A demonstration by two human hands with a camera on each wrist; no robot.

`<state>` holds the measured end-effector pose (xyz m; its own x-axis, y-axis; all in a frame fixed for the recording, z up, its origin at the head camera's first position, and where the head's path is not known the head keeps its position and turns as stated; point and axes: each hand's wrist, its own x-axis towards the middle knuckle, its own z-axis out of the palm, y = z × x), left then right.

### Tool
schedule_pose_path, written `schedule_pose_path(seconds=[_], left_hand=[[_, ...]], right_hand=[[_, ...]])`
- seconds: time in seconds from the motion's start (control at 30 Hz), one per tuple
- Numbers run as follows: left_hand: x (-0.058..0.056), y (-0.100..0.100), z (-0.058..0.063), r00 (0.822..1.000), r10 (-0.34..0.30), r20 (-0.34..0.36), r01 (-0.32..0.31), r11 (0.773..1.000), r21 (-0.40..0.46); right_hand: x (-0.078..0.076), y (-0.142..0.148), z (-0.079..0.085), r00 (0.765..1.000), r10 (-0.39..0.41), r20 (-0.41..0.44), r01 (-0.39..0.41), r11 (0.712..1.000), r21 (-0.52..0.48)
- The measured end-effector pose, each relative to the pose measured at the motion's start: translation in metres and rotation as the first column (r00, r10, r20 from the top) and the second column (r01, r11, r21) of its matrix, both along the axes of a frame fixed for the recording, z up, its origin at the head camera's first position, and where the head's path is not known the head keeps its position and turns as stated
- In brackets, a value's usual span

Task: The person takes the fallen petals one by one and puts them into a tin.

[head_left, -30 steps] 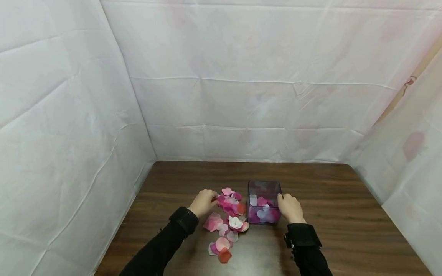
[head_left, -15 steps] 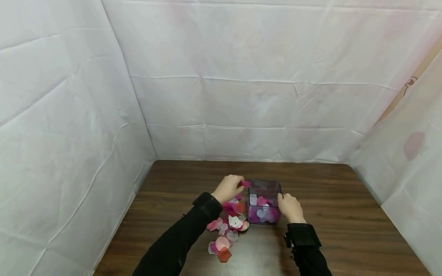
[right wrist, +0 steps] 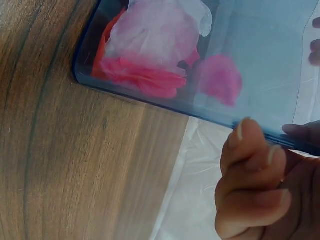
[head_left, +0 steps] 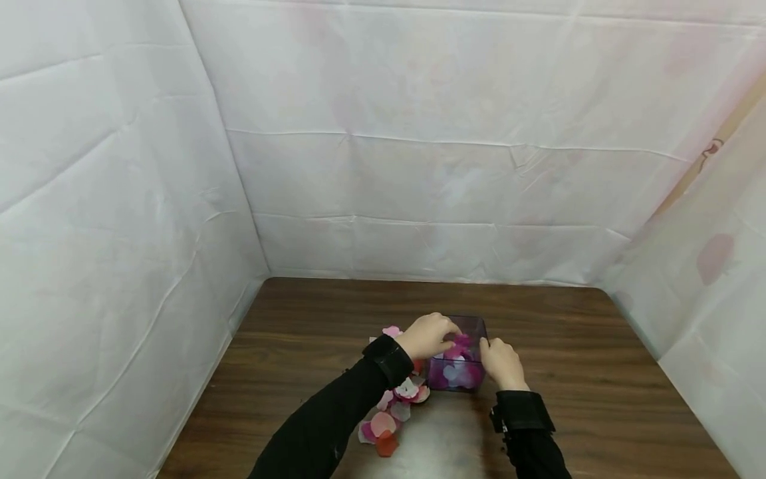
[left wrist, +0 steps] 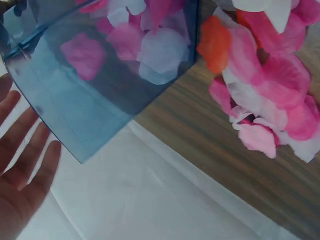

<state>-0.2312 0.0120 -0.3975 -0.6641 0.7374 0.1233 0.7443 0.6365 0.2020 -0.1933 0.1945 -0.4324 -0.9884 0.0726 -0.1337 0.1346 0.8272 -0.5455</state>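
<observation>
A see-through purple-tinted plastic box (head_left: 475, 324) stands on the table, with pink, white and magenta artificial petals (right wrist: 155, 35) inside. My left hand (head_left: 427, 334) is over its left side, fingertips above magenta petals (head_left: 459, 347). In the left wrist view, that hand's fingers (left wrist: 31, 145) are spread and fairly straight beside the box wall. My right hand (head_left: 503, 362) grips the box's right wall at the rim, thumb over the edge and curled fingers (right wrist: 250, 185) outside. Left of the box lie loose petals (left wrist: 280, 80), partly hidden by my left forearm.
The loose petals trail toward the near side of the brown wooden table (head_left: 568, 346), ending at an orange petal (head_left: 386, 444). White cloth (head_left: 419, 179) hangs behind the table and along both sides.
My left hand has moved from the loose petals, carrying a magenta petal, rightward to the box and over its opening. Magenta petals now show beneath its fingertips. My right hand stays on the box.
</observation>
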Motion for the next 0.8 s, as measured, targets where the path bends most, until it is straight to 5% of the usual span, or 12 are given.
schedule_pose_path(seconds=[0.23,0.4,0.53,0.73,0.8], left_hand=[[0.004,-0.021,0.005,0.999,-0.028,0.02,0.026,0.996,0.079],[0.001,-0.05,-0.006,0.998,0.048,0.048,-0.056,0.981,0.187],[0.002,-0.079,-0.034,0.991,0.105,0.082,-0.12,0.969,0.214],[0.023,-0.12,-0.094,0.985,0.104,0.14,-0.105,0.994,-0.003],[0.031,-0.129,-0.107,0.983,0.121,0.14,-0.12,0.993,-0.016]], right_hand=[[0.003,0.004,0.003,1.0,0.001,0.002,-0.001,1.0,-0.006],[0.003,0.005,0.004,1.0,0.002,0.006,-0.002,1.0,-0.008],[0.003,0.005,0.004,1.0,0.004,-0.002,-0.004,1.0,-0.012],[0.004,0.006,0.003,1.0,-0.002,-0.008,0.002,1.0,-0.002],[0.003,0.006,0.002,1.0,0.002,-0.006,-0.002,1.0,0.0]])
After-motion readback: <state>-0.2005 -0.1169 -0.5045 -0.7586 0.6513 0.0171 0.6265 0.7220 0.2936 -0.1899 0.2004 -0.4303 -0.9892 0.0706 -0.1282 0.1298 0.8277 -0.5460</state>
